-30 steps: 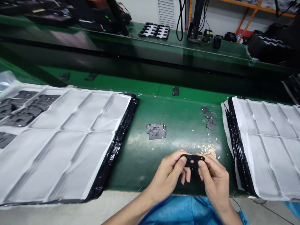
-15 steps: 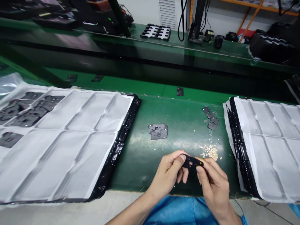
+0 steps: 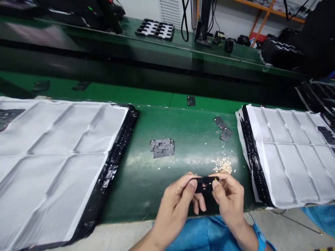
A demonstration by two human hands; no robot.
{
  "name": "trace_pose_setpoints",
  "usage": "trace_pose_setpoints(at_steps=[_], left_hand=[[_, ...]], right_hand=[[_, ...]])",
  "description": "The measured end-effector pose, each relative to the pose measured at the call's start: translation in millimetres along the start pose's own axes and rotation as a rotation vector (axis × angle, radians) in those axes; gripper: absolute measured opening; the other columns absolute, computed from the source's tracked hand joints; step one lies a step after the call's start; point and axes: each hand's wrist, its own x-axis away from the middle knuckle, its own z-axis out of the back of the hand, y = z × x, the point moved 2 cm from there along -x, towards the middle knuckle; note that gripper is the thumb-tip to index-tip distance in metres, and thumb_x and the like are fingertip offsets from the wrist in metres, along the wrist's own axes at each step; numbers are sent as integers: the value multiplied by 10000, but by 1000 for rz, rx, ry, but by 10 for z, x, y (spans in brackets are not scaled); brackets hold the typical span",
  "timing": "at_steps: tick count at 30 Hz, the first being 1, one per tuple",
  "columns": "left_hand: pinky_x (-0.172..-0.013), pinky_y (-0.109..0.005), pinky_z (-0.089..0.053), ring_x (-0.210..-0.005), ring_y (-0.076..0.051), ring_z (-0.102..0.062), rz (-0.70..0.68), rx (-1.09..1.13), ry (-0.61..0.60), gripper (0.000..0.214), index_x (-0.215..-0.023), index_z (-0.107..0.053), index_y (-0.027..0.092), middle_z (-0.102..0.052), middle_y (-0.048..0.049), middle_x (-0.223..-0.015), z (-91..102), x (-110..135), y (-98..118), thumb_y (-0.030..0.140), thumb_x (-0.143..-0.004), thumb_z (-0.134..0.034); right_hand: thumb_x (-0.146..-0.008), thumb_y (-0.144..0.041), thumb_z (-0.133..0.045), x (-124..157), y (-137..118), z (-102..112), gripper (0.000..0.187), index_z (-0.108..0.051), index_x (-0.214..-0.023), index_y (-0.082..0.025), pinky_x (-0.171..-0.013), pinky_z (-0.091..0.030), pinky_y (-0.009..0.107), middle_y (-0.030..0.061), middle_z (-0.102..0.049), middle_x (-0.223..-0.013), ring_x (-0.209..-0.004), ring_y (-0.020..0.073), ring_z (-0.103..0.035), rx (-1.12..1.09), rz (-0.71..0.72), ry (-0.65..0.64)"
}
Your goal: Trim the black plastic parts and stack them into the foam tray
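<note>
Both hands pinch one small black flat part (image 3: 205,183) with a yellow spot, held just above the near edge of the green bench (image 3: 157,181). My left hand (image 3: 178,204) grips its left end between thumb and fingers. Its right end sits between thumb and forefinger of my right hand (image 3: 227,198). A small stack of grey-black parts (image 3: 162,147) lies on the bench beyond my hands. Two more loose parts (image 3: 223,128) lie further right, near a scatter of pale crumbs (image 3: 222,164).
A large black tray stack covered with white sheet (image 3: 57,150) fills the left. A similar covered stack (image 3: 285,153) stands at the right. One single part (image 3: 191,101) lies further back. Behind runs a raised green shelf with a tray of parts (image 3: 155,29), cables and dark equipment.
The view has shifted right, so everything slid left in the picture. Both hands keep hold of the black part, which is turned flatter toward me than half a second ago.
</note>
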Motion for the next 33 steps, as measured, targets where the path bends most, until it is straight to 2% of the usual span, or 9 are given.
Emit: trace_pose_setpoints(at_steps=[4,8,14,18,21,23,25,28,33], left_hand=[[-528,-211,-509,-470,-117,-599,-26,-2,-3,389,-849,-620,178,-686,4,-580,1,5,7,481,-1061,-501],[-512,-210,-509,-467,-119,-597,-50,-11,-11,366,-879,-630,180,-661,13,-586,14,17,24,465,-1067,-498],[-487,-220,-503,-464,-125,-600,-77,-57,-22,348,-845,-656,189,-619,12,-629,14,57,26,425,-1059,-515],[-495,-224,-506,-489,-128,-611,-76,-66,-23,331,-887,-710,190,-606,7,-685,52,69,15,407,-1053,-523],[-496,-220,-489,-497,-120,-601,-57,-90,-8,337,-916,-738,179,-595,3,-718,121,82,16,403,-1048,-525],[-496,-220,-474,-493,-112,-587,-39,-111,-24,347,-913,-749,167,-586,1,-733,170,96,19,404,-1040,-529],[-507,-221,-467,-503,-111,-582,-18,-125,-34,329,-934,-756,161,-580,3,-740,227,106,13,393,-1029,-543],[-545,-226,-474,-558,-123,-608,-4,-148,29,297,-954,-754,161,-592,1,-763,358,102,-4,374,-1014,-557],[-592,-243,-477,-592,-127,-633,3,-290,65,277,-918,-740,157,-630,-1,-778,689,63,5,362,-994,-571]], right_hand=[[-999,-279,-644,-8,16,5,166,-765,-914,-202,-432,-319,198,-39,-546,-664,-468,73,-385,-22,-1,21],[-1011,-333,-639,-26,10,-2,200,-752,-934,-187,-423,-299,200,-46,-520,-669,-456,70,-368,-92,-49,-27],[-979,-424,-641,-82,-45,-35,334,-662,-748,-183,-487,-339,219,-37,-517,-647,-520,98,-385,-97,-73,7],[-927,-467,-679,-126,-21,-55,380,-571,-682,-198,-465,-319,207,-56,-464,-597,-497,91,-354,-149,-204,9],[-928,-481,-690,-117,1,-71,347,-638,-756,-184,-397,-217,195,-74,-442,-558,-412,62,-288,-197,-325,-127],[-945,-495,-685,-100,8,-82,350,-679,-812,-171,-388,-198,194,-82,-428,-533,-384,56,-293,-174,-347,-165],[-948,-511,-690,-87,17,-112,368,-676,-810,-170,-391,-202,191,-91,-402,-521,-385,57,-296,-140,-336,-144],[-942,-528,-693,-82,35,-225,387,-637,-778,-182,-399,-211,188,-95,-395,-533,-399,57,-294,-111,-312,-137],[-986,-510,-617,-163,55,-494,389,-675,-798,-175,-450,-309,213,-62,-471,-530,-442,96,-417,2,-261,-273]])
